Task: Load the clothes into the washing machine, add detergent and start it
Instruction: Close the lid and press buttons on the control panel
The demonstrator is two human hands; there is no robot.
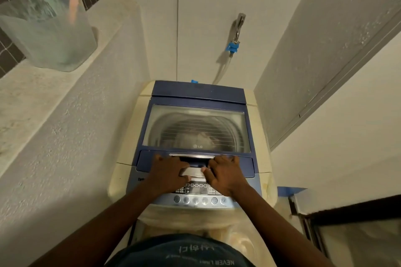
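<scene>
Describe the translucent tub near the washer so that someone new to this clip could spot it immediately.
Start at the blue-lidded washing machine in the middle, then look up and left to the pale stone ledge along the wall. The translucent tub stands there alone, greenish and cloudy, with a pink handle poking out of it.

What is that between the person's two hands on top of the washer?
In the head view, a silver handle on the closed lid sits between the left hand and right hand, with a dark recess behind it.
</scene>
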